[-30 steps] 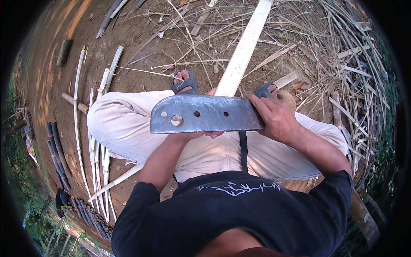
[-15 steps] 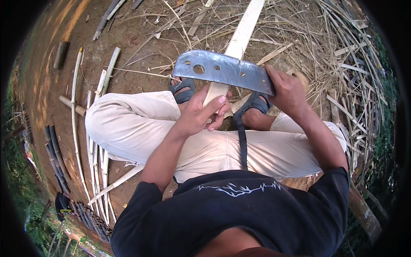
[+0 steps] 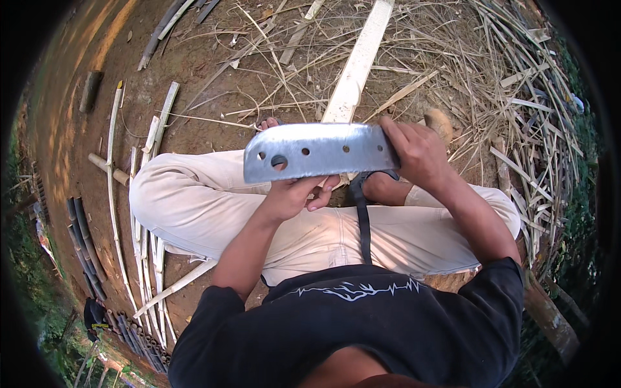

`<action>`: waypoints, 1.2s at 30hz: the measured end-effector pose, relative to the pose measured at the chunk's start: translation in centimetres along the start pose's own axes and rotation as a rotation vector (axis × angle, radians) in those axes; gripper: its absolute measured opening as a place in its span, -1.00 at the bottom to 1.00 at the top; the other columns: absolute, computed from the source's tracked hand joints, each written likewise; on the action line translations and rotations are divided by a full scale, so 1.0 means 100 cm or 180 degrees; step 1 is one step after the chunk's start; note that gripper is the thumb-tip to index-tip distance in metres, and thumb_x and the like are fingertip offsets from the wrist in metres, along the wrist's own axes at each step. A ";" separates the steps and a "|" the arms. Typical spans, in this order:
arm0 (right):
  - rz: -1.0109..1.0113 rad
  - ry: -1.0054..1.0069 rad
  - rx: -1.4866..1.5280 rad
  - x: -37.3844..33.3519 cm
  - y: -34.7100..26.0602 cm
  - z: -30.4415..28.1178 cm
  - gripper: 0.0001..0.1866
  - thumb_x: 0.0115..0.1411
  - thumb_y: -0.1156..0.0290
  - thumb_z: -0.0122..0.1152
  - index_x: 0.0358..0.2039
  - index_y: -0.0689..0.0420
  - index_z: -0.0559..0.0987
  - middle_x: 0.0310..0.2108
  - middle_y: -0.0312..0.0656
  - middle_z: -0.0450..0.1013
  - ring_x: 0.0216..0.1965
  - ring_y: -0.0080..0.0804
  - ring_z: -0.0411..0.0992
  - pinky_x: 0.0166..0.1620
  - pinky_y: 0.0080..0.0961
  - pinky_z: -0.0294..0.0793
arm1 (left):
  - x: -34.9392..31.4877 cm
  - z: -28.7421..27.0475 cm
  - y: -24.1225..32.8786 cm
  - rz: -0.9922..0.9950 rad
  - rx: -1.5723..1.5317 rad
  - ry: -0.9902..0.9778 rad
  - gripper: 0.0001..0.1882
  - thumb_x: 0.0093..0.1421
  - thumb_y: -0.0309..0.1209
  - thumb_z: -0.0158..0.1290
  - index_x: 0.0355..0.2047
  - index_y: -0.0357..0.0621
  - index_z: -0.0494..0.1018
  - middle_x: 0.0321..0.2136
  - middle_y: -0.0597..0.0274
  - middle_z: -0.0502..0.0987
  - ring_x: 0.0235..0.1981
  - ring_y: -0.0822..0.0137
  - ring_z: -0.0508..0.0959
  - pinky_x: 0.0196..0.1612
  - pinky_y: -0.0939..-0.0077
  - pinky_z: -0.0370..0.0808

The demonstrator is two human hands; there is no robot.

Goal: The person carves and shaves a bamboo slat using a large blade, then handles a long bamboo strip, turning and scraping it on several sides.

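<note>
My right hand (image 3: 417, 150) is closed at the right end of a cleaver (image 3: 323, 149), a broad steel blade with several round holes. Its handle is mostly hidden by my fingers. The blade lies crosswise over a pale, flat bamboo strip (image 3: 359, 64), which runs away from me toward the far edge. Just below the blade, my left hand (image 3: 294, 194) is closed around the strip's near end; the blade covers that end and part of the fingers.
Thin shavings (image 3: 433, 77) and split strips litter the ground ahead and to the right. Long pale bamboo strips (image 3: 145, 258) lie left of my bent leg (image 3: 187, 181). Dark bamboo poles (image 3: 84, 233) rest farther left, and a short log piece (image 3: 92, 90) lies at the far left.
The cleaver has moved toward me along the strip, and its broad face now tilts up more. It now covers the strip's near end and part of my left hand.
</note>
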State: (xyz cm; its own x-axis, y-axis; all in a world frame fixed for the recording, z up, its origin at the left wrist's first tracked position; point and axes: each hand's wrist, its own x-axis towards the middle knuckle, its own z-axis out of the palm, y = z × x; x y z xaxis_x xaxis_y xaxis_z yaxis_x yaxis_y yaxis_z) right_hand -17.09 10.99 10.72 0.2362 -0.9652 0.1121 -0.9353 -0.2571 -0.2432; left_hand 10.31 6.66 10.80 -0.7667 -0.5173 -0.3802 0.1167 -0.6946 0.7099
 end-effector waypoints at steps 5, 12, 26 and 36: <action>0.0417 0.0036 -0.0288 0.005 0.044 0.000 -0.43 -0.07 0.50 0.30 0.03 0.19 0.44 -0.46 -0.09 0.52 -0.47 -0.08 0.55 -0.40 -0.22 0.54 | 0.008 0.002 0.007 -0.0031 -0.0013 -0.0016 -0.72 0.45 -0.31 -0.13 0.01 -0.28 0.27 -0.50 0.27 0.33 -0.76 0.57 0.25 -0.71 0.70 0.16; 0.0327 0.0126 -0.0249 0.013 0.047 0.003 -0.47 -0.08 0.47 0.33 -0.03 0.14 0.45 -0.45 -0.08 0.53 -0.42 -0.10 0.57 -0.38 -0.20 0.55 | -0.005 -0.001 0.009 -0.0103 -0.0033 -0.0092 -0.70 0.45 -0.30 -0.14 0.02 -0.28 0.24 -0.49 0.25 0.34 -0.76 0.57 0.26 -0.72 0.70 0.15; 0.1380 0.0146 -0.0525 0.025 0.129 -0.002 -0.69 0.09 0.34 0.26 -0.13 0.12 0.54 -0.41 0.00 0.57 -0.38 -0.02 0.57 -0.31 -0.13 0.55 | -0.016 0.002 -0.003 -0.0140 -0.0259 -0.0298 -0.69 0.41 -0.31 -0.09 0.00 -0.31 0.26 -0.55 0.22 0.34 -0.75 0.55 0.23 -0.73 0.69 0.15; 0.0140 -0.0615 0.0248 0.006 -0.023 0.001 -0.37 -0.15 0.43 0.37 0.03 0.17 0.46 -0.45 -0.05 0.52 -0.44 -0.06 0.55 -0.33 -0.24 0.55 | 0.008 -0.015 -0.012 -0.0264 0.0061 0.0418 -0.74 0.41 -0.39 -0.10 -0.01 -0.34 0.32 -0.36 0.08 0.47 -0.65 0.36 0.49 -0.67 0.58 0.44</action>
State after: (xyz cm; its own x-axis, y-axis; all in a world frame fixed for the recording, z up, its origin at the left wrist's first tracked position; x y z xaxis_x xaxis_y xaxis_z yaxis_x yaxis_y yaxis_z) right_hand -14.78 10.98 11.29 0.2487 -0.9648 -0.0852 -0.9244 -0.2101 -0.3184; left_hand 10.45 6.31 8.74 -0.6838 -0.5203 -0.5115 0.0432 -0.7287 0.6835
